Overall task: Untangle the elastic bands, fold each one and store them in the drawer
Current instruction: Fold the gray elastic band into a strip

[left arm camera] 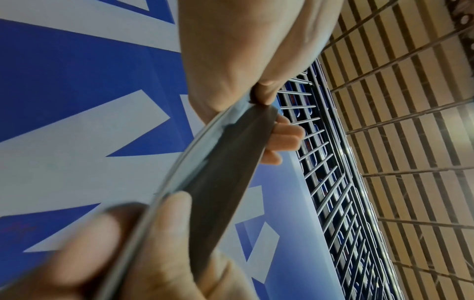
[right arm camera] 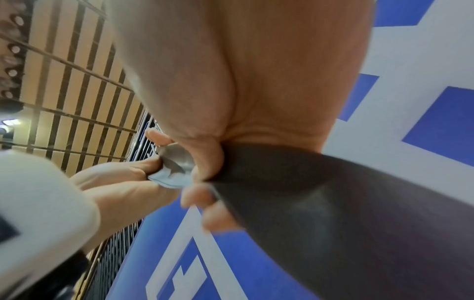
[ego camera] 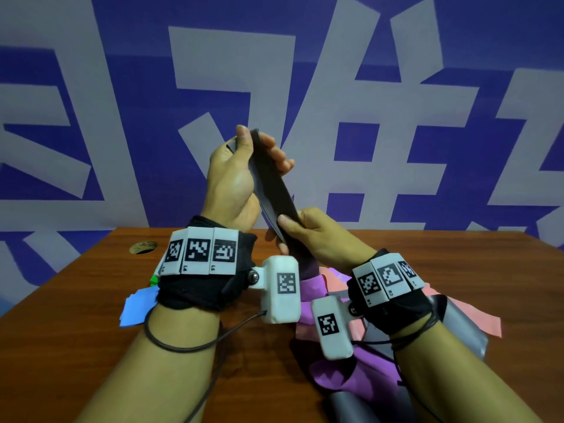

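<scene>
Pinching the dark band (ego camera: 272,184), left hand (ego camera: 235,178) raised above right hand (ego camera: 317,236).

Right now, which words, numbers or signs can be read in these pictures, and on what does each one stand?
"L4", "L5": tiny, under the codes on the left wrist strap.
Right wrist strap: labels too small to read.
Wall: huge white characters, cropped, unreadable.
Dark band: no text.
</scene>
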Available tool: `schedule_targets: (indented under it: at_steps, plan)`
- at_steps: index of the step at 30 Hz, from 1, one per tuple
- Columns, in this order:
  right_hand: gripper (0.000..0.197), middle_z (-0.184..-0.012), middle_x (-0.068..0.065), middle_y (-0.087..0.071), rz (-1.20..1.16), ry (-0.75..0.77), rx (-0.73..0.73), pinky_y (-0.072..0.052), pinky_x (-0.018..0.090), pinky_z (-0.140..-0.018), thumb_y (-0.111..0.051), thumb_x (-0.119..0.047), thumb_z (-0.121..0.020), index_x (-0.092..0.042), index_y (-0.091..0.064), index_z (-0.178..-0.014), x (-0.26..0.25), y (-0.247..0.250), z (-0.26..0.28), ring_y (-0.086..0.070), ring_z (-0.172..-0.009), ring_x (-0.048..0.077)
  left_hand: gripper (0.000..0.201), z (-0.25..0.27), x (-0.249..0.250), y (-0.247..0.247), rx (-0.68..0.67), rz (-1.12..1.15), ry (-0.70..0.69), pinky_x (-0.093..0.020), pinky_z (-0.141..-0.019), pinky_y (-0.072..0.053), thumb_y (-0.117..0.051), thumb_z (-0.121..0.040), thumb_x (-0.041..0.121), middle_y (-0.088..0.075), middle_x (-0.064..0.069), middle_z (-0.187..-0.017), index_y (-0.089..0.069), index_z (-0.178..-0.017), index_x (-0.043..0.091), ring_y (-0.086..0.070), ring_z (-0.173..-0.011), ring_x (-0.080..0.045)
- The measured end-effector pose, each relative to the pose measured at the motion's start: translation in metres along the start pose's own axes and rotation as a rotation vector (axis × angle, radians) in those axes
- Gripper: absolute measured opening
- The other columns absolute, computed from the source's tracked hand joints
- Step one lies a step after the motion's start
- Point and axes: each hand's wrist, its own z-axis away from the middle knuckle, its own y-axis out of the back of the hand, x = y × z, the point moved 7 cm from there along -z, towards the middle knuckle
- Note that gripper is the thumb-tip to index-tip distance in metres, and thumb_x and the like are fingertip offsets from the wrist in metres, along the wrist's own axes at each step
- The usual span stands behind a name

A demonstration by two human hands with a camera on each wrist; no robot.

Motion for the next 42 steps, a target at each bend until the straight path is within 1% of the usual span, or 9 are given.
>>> schedule_targets:
  at_steps: [4, 8, 12, 23, 26, 30, 35, 39, 42]
  plan:
    - [0.039, -0.05, -0.004, -0.048, 0.028, -0.022, 0.056, -0.044, 0.016, -0.052, -0.038, -0.021, -0.106, -0.009, -0.05, -0.071, 0.002, 0.005, 0.0, -0.046, -0.045, 0.008, 0.043, -0.001, 0.001, 0.004, 0.041, 0.06, 0.008, -0.033, -0.07, -0.061, -0.031, -0.109, 0.03, -0.058, -0.005, -0.063, -0.055, -0.083, 0.005, -0.06, -0.055, -0.016]
    - [0.039, -0.058, 0.0, -0.053, 0.085, -0.027, 0.014, -0.045, 0.015, -0.055, -0.038, -0.023, -0.106, -0.01, -0.055, -0.074, 0.006, 0.003, 0.0, -0.051, -0.049, 0.006, 0.042, -0.004, 0.002, 0.014, 0.098, 0.111, 0.009, -0.032, -0.069, -0.059, -0.033, -0.108, 0.032, -0.057, -0.004, -0.063, -0.055, -0.083, 0.007, -0.059, -0.054, -0.016]
    - [0.039, -0.05, -0.008, -0.047, 0.087, -0.044, 0.038, -0.042, 0.018, -0.052, -0.038, -0.021, -0.106, -0.009, -0.047, -0.071, 0.01, 0.007, -0.002, -0.044, -0.046, 0.008, 0.04, -0.008, -0.002, 0.025, 0.137, 0.171, 0.043, -0.033, -0.068, -0.058, -0.035, -0.107, 0.034, -0.059, -0.004, -0.065, -0.057, -0.085, 0.008, -0.06, -0.057, -0.015]
    - [0.039, -0.061, 0.002, -0.062, 0.316, -0.074, 0.024, -0.049, 0.021, -0.057, -0.048, -0.027, -0.103, -0.008, -0.055, -0.07, 0.023, 0.021, -0.002, -0.058, -0.05, 0.009, 0.042, -0.014, 0.016, 0.052, 0.284, 0.303, -0.084, -0.032, -0.065, -0.058, -0.034, -0.108, 0.031, -0.058, -0.003, -0.057, -0.055, -0.08, 0.008, -0.055, -0.051, -0.015]
    - [0.035, -0.061, -0.001, -0.058, 0.51, -0.122, 0.011, -0.046, 0.028, -0.058, -0.057, -0.026, -0.099, -0.009, -0.057, -0.068, 0.041, 0.032, -0.001, -0.052, -0.051, 0.009, 0.042, -0.016, 0.025, 0.062, 0.322, 0.324, -0.129, -0.032, -0.065, -0.057, -0.034, -0.108, 0.032, -0.057, -0.002, -0.058, -0.055, -0.08, 0.008, -0.055, -0.051, -0.014]
    - [0.028, -0.071, 0.009, -0.061, 0.444, -0.174, 0.03, -0.052, 0.034, -0.062, -0.061, -0.023, -0.097, 0.002, -0.064, -0.087, 0.055, 0.044, -0.001, -0.058, -0.062, 0.017, 0.043, -0.017, 0.026, 0.074, 0.374, 0.323, -0.132, -0.031, -0.063, -0.056, -0.035, -0.108, 0.031, -0.056, -0.002, -0.056, -0.055, -0.078, 0.007, -0.054, -0.049, -0.015]
    - [0.02, -0.091, 0.015, -0.074, 0.343, -0.179, -0.045, -0.058, 0.038, -0.08, -0.062, -0.017, -0.096, 0.001, -0.064, -0.106, 0.06, 0.037, -0.002, -0.07, -0.082, 0.024, 0.045, -0.018, 0.027, 0.072, 0.394, 0.276, -0.147, -0.032, -0.063, -0.056, -0.033, -0.108, 0.031, -0.058, -0.001, -0.054, -0.056, -0.077, 0.008, -0.055, -0.048, -0.014]
    - [0.011, -0.078, 0.013, -0.071, 0.126, -0.187, -0.084, -0.057, 0.034, -0.072, -0.047, -0.006, -0.102, 0.002, -0.048, -0.109, 0.061, 0.029, 0.001, -0.07, -0.071, 0.024, 0.044, -0.026, 0.024, 0.083, 0.417, 0.242, -0.116, -0.037, -0.072, -0.058, -0.033, -0.108, 0.033, -0.062, 0.001, -0.054, -0.055, -0.079, 0.008, -0.06, -0.053, -0.015]
    - [0.019, -0.067, 0.003, -0.059, 0.158, -0.162, -0.063, -0.048, 0.04, -0.072, -0.043, -0.014, -0.105, 0.003, -0.047, -0.108, 0.061, 0.032, 0.001, -0.056, -0.067, 0.027, 0.041, -0.03, 0.019, 0.09, 0.419, 0.279, -0.126, -0.044, -0.085, -0.059, -0.039, -0.107, 0.035, -0.058, -0.004, -0.063, -0.058, -0.082, 0.008, -0.056, -0.057, -0.019]
